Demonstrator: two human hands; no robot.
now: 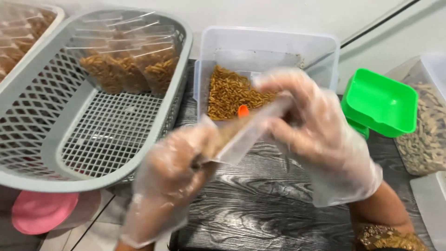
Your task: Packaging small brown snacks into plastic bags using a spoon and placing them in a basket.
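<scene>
Both my hands wear loose clear plastic gloves and hold one small clear plastic bag [244,135] with brown snack sticks in it, above a dark wood-grain table [260,209]. My left hand [172,181] grips the bag's lower left end. My right hand [320,135] pinches its upper right end. The bag is tilted and blurred by motion. Behind it stands a clear plastic tub [269,51] of loose brown snack sticks with an orange scoop [243,110] in it.
A grey mesh basket [60,139] at the left holds several filled clear bags [130,65]. A green scale tray [381,102] stands at the right, beside another clear tub of paler snacks [425,144]. A pink lid [42,211] lies under the basket. Another basket sits far left.
</scene>
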